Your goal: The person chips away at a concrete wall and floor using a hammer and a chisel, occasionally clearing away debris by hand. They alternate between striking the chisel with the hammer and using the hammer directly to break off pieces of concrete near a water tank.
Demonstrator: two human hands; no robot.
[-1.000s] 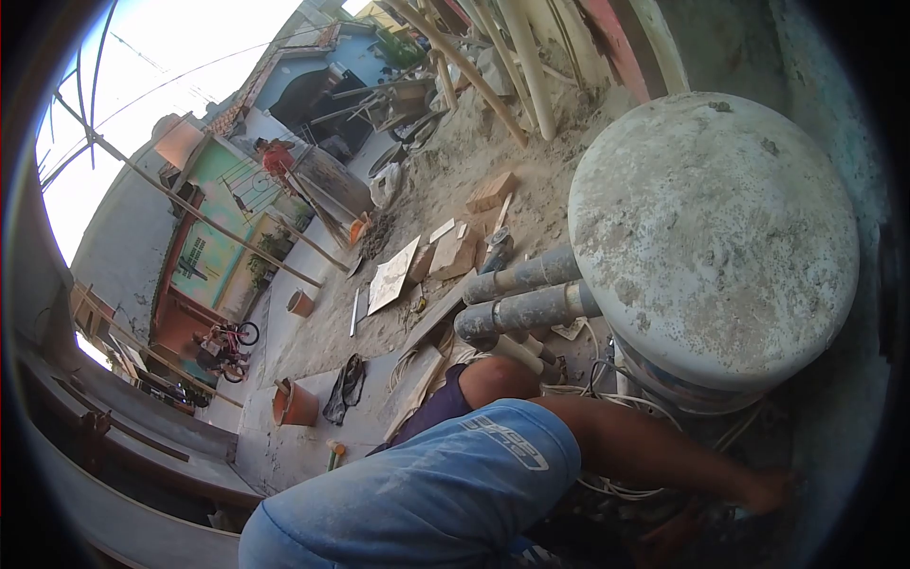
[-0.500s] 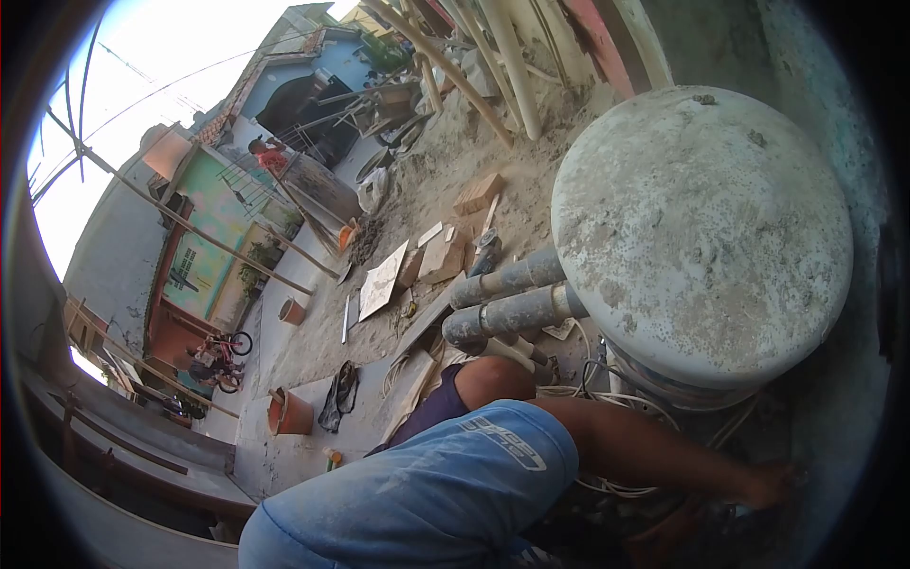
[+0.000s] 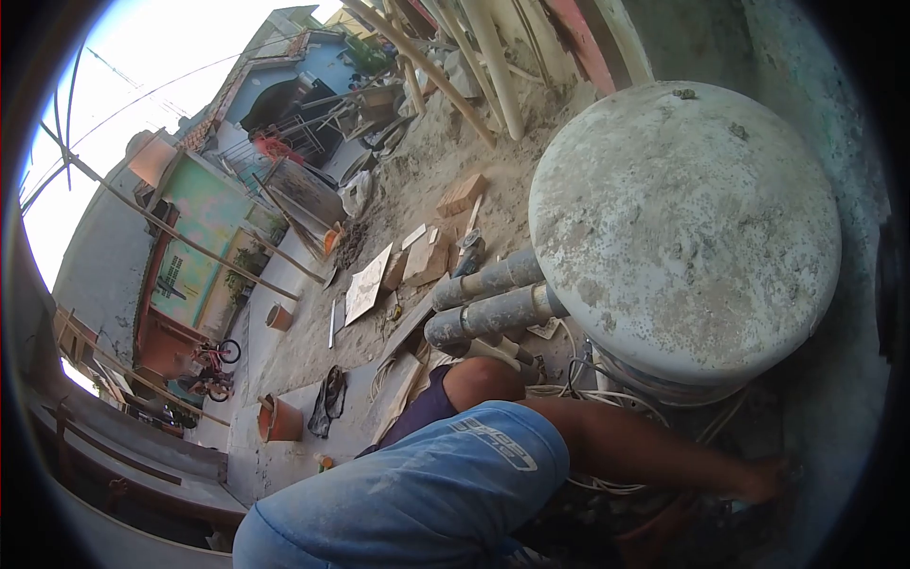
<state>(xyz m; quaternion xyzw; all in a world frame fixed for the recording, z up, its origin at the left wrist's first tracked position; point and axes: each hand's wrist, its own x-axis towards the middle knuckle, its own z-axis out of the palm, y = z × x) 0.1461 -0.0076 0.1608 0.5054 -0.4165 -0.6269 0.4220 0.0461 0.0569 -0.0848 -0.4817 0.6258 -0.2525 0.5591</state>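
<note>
Nearest at the right, beside the grey wall and nearer than the mortar-crusted white cover, the left hand keeps reaching low while the view swings slightly, suggesting unbroken work, though I cannot tell its finger spread or hold, and the right hand is unseen.

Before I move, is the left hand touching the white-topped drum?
Apart. The head view shows a dark gap between the left hand and the lower edge of the white-topped drum.
</note>
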